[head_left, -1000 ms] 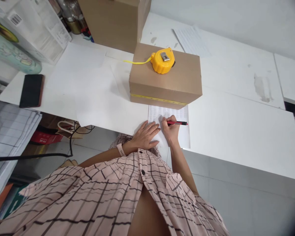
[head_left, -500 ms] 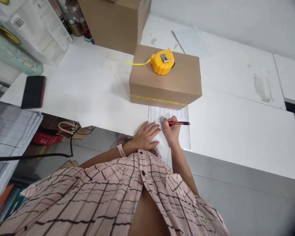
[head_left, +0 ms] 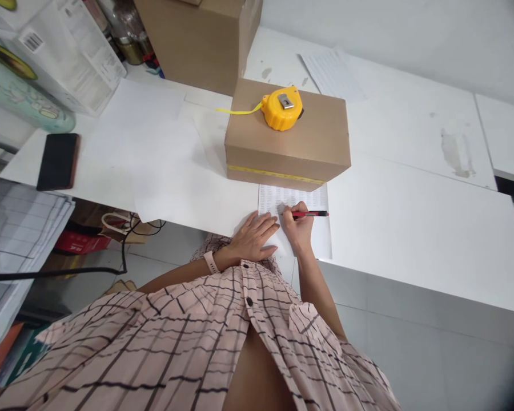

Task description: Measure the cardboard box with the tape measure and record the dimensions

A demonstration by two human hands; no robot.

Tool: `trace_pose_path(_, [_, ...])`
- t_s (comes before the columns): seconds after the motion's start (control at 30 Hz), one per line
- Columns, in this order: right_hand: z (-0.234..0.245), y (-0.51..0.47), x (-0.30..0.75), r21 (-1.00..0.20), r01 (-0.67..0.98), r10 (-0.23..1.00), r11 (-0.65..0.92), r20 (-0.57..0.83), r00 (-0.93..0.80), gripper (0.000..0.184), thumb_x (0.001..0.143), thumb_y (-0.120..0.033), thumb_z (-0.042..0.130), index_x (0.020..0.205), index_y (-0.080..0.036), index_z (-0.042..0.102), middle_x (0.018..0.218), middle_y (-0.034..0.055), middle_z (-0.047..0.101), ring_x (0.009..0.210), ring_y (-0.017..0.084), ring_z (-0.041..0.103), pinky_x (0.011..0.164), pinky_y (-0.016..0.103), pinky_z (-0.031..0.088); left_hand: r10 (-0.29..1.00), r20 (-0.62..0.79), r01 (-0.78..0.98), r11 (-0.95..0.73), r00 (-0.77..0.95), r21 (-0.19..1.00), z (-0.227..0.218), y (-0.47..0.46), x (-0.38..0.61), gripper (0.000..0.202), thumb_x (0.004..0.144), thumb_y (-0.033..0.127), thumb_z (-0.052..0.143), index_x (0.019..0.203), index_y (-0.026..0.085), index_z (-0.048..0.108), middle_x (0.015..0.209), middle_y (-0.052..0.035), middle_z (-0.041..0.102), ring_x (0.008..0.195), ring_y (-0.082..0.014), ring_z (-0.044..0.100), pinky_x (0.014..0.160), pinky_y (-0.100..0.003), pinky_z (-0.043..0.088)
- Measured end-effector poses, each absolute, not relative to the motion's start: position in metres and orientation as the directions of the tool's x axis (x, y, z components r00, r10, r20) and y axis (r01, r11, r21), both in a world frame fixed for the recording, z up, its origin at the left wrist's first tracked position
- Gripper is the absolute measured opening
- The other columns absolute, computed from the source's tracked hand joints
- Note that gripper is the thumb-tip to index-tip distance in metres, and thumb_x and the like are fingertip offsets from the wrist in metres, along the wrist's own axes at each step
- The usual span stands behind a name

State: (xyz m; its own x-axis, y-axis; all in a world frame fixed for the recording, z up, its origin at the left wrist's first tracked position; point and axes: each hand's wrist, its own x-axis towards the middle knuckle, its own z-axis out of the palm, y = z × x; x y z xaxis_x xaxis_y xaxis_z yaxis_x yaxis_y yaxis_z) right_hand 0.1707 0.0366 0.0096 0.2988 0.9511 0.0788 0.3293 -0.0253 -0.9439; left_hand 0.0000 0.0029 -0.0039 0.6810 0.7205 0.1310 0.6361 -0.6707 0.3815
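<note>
My right hand (head_left: 298,227) is closed round a red pen (head_left: 310,214), its tip down on a printed sheet (head_left: 312,201) at the white table's near edge. My left hand (head_left: 255,235) lies flat with fingers spread on the sheet's left side. Just beyond the sheet stands a closed cardboard box (head_left: 312,142). A yellow tape measure (head_left: 281,107) rests on the box's top, its tape pulled out to the left.
A black phone (head_left: 57,161) lies at the table's left end beside white sheets (head_left: 154,142). A bigger cardboard box (head_left: 197,40), a white carton (head_left: 68,51) and jars stand at the back. Another printed sheet (head_left: 332,71) lies behind. Cables hang under the table.
The pen shifted slightly to the right and back over the sheet. My left hand has stayed flat in place.
</note>
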Motion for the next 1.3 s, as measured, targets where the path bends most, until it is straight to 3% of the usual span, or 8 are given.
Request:
trace_pose_path(0.3, [0.0111, 0.0370, 0.1702, -0.936, 0.350, 0.945, -0.024, 0.093, 0.314, 0.030, 0.085, -0.028, 0.062, 0.066, -0.024, 0.040, 0.060, -0.0073, 0.043, 0.060, 0.012, 0.042, 0.062, 0.028, 0.037, 0.713, 0.180, 0.618, -0.685, 0.678, 0.386, -0.0072, 0.0030, -0.0002, 0.061, 0.100, 0.052, 0.047, 0.143, 0.010, 0.053, 0.151, -0.0167, 0.055, 0.147, -0.0331, 0.040, 0.127, -0.055, 0.018])
trace_pose_path(0.63, [0.0126, 0.0367, 0.1707, -0.937, 0.345, 0.937, -0.048, 0.077, 0.340, 0.026, 0.084, -0.026, 0.060, 0.067, -0.024, 0.041, 0.061, -0.0073, 0.043, 0.060, 0.012, 0.042, 0.062, 0.027, 0.037, 0.720, 0.164, 0.621, -0.673, 0.674, 0.402, -0.0073, 0.0034, 0.0002, 0.060, 0.099, 0.053, 0.048, 0.144, 0.014, 0.052, 0.151, -0.0149, 0.055, 0.147, -0.0319, 0.040, 0.127, -0.054, 0.017])
trace_pose_path(1.3, [0.0130, 0.0375, 0.1704, -0.940, 0.339, 0.943, -0.044, 0.074, 0.325, 0.026, 0.084, -0.025, 0.060, 0.066, -0.024, 0.041, 0.060, -0.0071, 0.043, 0.061, 0.012, 0.042, 0.064, 0.028, 0.038, 0.718, 0.155, 0.622, -0.674, 0.679, 0.399, -0.0060, 0.0032, 0.0000, 0.061, 0.099, 0.052, 0.048, 0.144, 0.011, 0.051, 0.152, -0.0161, 0.054, 0.148, -0.0322, 0.039, 0.127, -0.054, 0.015])
